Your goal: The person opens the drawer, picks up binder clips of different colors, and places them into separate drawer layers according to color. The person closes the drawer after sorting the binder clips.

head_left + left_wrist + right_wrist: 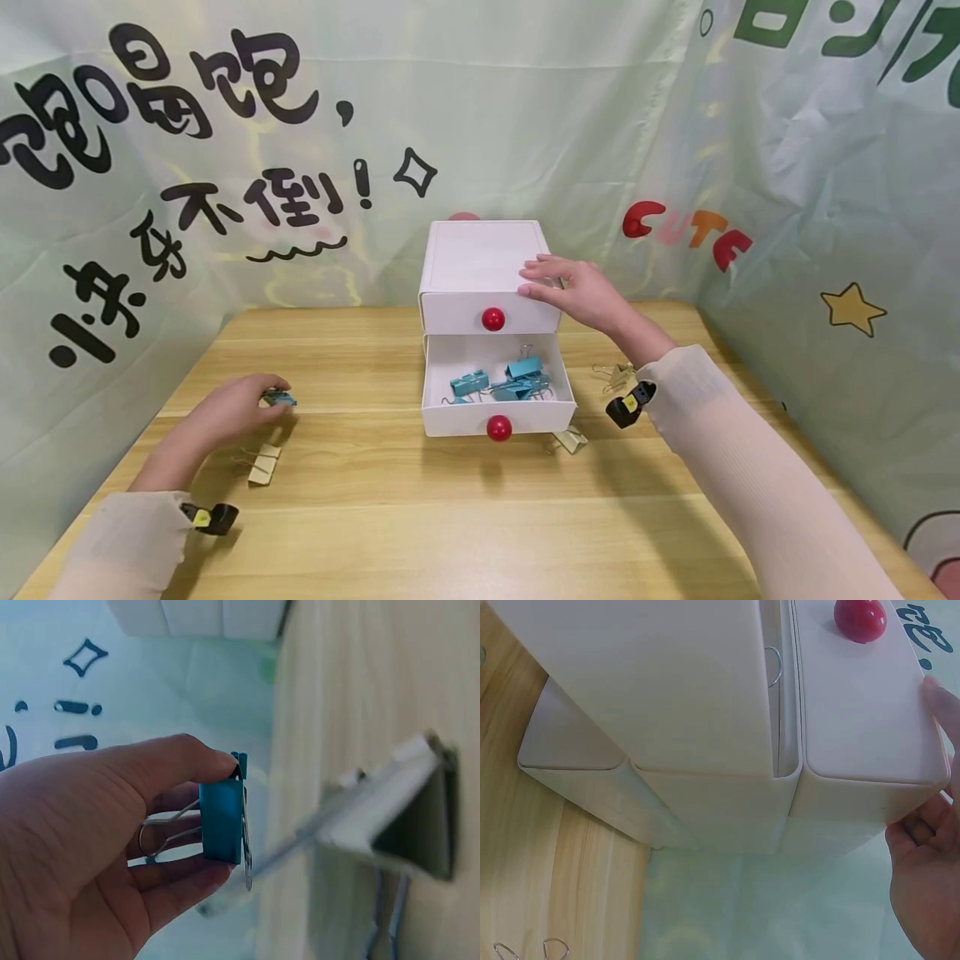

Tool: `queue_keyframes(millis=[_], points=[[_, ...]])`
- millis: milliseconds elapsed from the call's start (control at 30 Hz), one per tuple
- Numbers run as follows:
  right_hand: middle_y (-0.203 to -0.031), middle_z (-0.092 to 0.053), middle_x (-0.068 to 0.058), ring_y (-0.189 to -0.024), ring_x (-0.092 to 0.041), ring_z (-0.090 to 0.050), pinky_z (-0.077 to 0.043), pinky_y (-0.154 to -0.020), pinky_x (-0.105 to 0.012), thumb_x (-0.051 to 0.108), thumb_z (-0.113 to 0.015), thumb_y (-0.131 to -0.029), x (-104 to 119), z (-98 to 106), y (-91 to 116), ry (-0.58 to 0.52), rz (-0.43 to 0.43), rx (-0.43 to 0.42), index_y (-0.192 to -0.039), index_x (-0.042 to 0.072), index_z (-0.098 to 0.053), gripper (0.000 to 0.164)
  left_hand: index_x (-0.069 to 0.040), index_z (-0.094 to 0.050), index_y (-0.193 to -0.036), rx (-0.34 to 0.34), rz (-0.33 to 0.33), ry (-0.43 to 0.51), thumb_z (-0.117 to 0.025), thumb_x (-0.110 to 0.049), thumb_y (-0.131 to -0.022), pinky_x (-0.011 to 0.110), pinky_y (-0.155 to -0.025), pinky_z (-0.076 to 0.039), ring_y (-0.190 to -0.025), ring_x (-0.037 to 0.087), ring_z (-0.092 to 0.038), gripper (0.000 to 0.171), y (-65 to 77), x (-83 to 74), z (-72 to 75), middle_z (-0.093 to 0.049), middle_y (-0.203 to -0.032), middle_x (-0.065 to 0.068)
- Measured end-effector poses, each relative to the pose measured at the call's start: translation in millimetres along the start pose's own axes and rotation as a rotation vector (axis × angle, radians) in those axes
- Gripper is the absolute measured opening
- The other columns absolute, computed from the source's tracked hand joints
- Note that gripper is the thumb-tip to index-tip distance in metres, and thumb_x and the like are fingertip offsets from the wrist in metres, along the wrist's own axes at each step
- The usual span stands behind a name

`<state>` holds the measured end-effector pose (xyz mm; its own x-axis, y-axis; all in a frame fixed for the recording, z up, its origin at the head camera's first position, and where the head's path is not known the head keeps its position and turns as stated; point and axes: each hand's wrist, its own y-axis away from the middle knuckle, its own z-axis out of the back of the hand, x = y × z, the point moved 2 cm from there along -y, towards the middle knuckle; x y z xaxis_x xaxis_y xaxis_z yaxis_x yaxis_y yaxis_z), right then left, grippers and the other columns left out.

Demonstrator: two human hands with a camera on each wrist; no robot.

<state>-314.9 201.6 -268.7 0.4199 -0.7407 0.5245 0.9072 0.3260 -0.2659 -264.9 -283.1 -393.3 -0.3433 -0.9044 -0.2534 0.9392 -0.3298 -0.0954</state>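
My left hand [236, 408], low over the left side of the table, pinches a blue binder clip [221, 821] between thumb and fingers, its wire handles sticking out. A white drawer box [480, 258] with red knobs stands at the back middle. My right hand [581, 292] rests on its top right edge, fingers reaching over the top. Below the closed top drawer, another drawer [457, 421] is pulled out and holds several blue binder clips [517, 383]. Near my left wrist lies a cream binder clip [264, 465], blurred and close in the left wrist view.
Another cream binder clip [572, 440] lies by the open drawer's front right corner. Further right, a cream binder clip [617, 377] is beside my right wrist. The wooden table [375, 517] backs onto a pale printed cloth [510, 125] that also hangs along both sides.
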Motion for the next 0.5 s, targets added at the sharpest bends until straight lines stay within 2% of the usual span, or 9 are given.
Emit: queue_keyframes(millis=[100,333,500], points=[[-0.13,-0.045,0.012,-0.127,-0.007,-0.028,-0.025,-0.099,-0.049,0.064,-0.055,-0.073,0.2,0.1,0.1,0.001,0.003,-0.001,-0.12,0.029,-0.057,0.059,-0.004,-0.059,-0.109,-0.033,-0.042,0.004,-0.062,-0.032,-0.082,0.049,-0.079,-0.042,-0.094,0.033,-0.056,0.039,-3.1,-9.5,3.4,-0.061,-0.103,0.012],[-0.131,-0.045,0.011,-0.127,-0.008,-0.028,-0.025,-0.099,-0.05,0.064,-0.055,-0.073,0.5,0.3,0.4,0.001,0.005,-0.001,-0.12,0.028,-0.057,0.059,-0.01,-0.06,-0.11,-0.071,-0.113,0.009,-0.049,-0.056,-0.082,0.047,-0.081,-0.042,-0.099,0.028,-0.055,0.055,-8.6,-38.7,13.3,-0.06,-0.108,0.007],[-0.131,-0.044,0.011,-0.127,-0.007,-0.027,-0.025,-0.099,-0.049,0.064,-0.055,-0.073,0.4,0.2,0.1,-0.002,0.009,-0.002,-0.12,0.028,-0.057,0.059,-0.018,-0.06,-0.108,-0.102,-0.168,0.012,-0.051,-0.052,-0.084,0.046,-0.082,-0.042,-0.099,0.024,-0.055,0.043,-10.9,-62.4,21.1,-0.059,-0.109,0.003]])
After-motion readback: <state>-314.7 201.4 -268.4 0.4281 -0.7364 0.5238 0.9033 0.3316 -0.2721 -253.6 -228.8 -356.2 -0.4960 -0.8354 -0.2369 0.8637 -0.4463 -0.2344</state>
